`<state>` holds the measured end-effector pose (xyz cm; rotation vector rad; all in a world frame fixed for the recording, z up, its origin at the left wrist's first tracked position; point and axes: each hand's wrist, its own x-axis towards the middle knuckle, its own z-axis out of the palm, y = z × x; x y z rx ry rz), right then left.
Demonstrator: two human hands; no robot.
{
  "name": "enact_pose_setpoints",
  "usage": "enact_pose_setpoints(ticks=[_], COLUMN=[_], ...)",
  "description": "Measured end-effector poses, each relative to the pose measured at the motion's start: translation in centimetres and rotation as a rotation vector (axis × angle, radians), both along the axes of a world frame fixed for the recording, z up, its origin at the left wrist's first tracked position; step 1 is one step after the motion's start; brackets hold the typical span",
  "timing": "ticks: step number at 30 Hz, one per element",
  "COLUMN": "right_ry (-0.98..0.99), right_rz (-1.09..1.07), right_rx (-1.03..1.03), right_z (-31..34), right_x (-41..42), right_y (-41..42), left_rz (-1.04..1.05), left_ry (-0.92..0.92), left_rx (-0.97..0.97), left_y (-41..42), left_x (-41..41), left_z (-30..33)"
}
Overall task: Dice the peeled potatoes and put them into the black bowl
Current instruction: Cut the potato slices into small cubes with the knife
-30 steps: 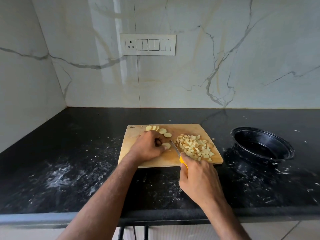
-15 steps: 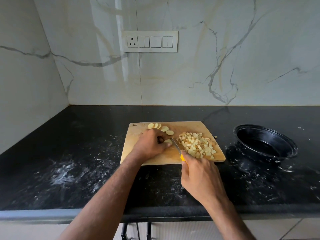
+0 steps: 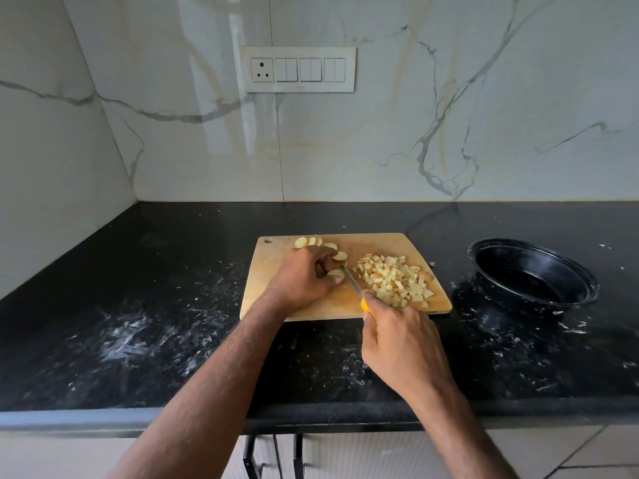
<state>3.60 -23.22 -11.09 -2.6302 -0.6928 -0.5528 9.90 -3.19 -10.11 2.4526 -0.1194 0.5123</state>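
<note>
On the right side of the counter [image 3: 145, 305], a black bowl [image 3: 534, 276] is seated upright, well apart from the hands; it is round and glossy, with a wide rolled rim, and nothing is seen inside it, though its dark interior is poorly resolved. White smears and flecks are spread over the black, speckled counter surface around the bowl and to the left.

A wooden cutting board [image 3: 276, 264], rectangular with rounded corners and a small hole at its far left corner, is laid flat at the centre of the counter, left of the bowl. A heap of diced potato [image 3: 392, 281], pale yellow and roughly cubic, is piled on the right half of the board. A row of round potato slices [image 3: 308, 241] is laid along the far edge.

The left hand [image 3: 304, 278] is rested on the board with its grip curled onto a potato slice [image 3: 334, 273], which is pinned under the fingertips. The grip of the right hand [image 3: 403, 344] is wrapped round the yellow handle of a knife [image 3: 352, 284], whose narrow metal blade is angled across the board and is set against the held slice, just beside the diced heap.

Behind the counter, a polished white marble-patterned wall [image 3: 449, 133] carries a white switch panel [image 3: 299, 69].
</note>
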Motion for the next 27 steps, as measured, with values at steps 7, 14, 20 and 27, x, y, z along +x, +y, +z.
enact_pose_setpoints(ticks=[7, 14, 20, 27], right_ry=[-0.019, 0.03, 0.051, 0.05], right_rz=[0.007, 0.091, 0.091, 0.059], right_rx=[-0.028, -0.046, -0.049, 0.065], right_z=[0.1, 0.2, 0.1, -0.1], right_x=[0.0, 0.8, 0.5, -0.8], right_y=[0.0, 0.5, -0.1, -1.8], left_rz=[-0.06, -0.107, -0.079, -0.072], left_ry=[-0.002, 0.024, 0.048, 0.049], left_rx=[-0.017, -0.069, -0.022, 0.073], left_y=[0.0, 0.3, -0.1, -0.2], left_x=[0.1, 0.1, 0.3, 0.5], left_z=[-0.1, -0.1, 0.0, 0.0])
